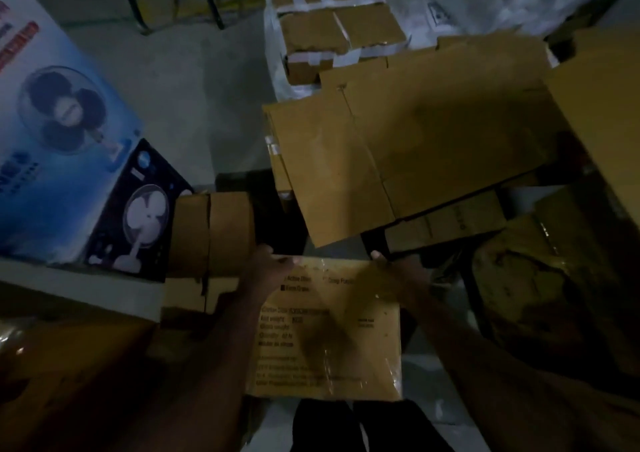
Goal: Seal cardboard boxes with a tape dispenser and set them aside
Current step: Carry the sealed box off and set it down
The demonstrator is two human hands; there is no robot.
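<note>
A brown cardboard box (332, 334) with printed text and clear tape down its top is held in front of me, above the floor. My left hand (270, 271) grips its far left corner, fingers curled over the edge. My right hand (391, 268) grips the far right corner the same way. No tape dispenser is in view. The scene is dim and a little blurred.
A large flattened carton (415, 154) lies over more boxes ahead. Taped cartons (332, 32) are stacked at the back. Two fan boxes (69, 140) sit at left beside another brown box (211, 233). Crumpled cardboard (540, 278) fills the right. Bare floor (207, 98) shows at centre left.
</note>
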